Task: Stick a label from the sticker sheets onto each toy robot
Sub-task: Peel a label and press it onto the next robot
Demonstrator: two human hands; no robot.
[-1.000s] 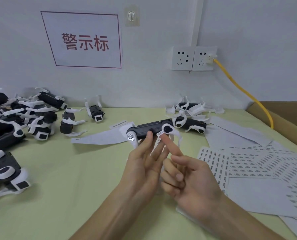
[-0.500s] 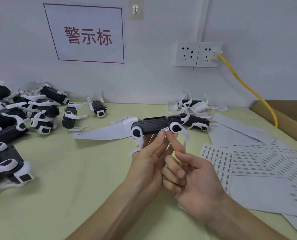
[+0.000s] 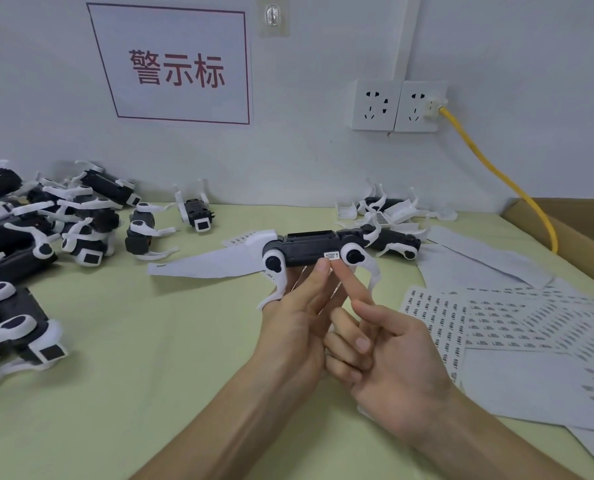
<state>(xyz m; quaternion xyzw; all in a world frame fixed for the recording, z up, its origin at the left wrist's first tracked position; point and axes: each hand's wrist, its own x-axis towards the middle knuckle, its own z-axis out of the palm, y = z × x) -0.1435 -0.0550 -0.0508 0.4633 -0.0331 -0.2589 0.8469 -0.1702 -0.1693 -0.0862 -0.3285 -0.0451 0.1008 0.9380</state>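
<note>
I am not seeing the thumb of the left hand (image 3: 295,327); it is lying somewhere behind the toy robot (image 3: 309,249) that this hand is gripping. The left edge is cutting off the pile of robots (image 3: 29,237), and the right edge is cutting through the sticker sheets (image 3: 517,317) and the cardboard box (image 3: 579,230). The sheets' print is coming through too small for me to read.

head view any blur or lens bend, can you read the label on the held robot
Head view: the label on the robot is small and soft, its print only just legible as "battery cover"; head view: the wide lens tilts the wall sign and smears the sheets toward the right edge; head view: light is even, shadows faint.
</note>
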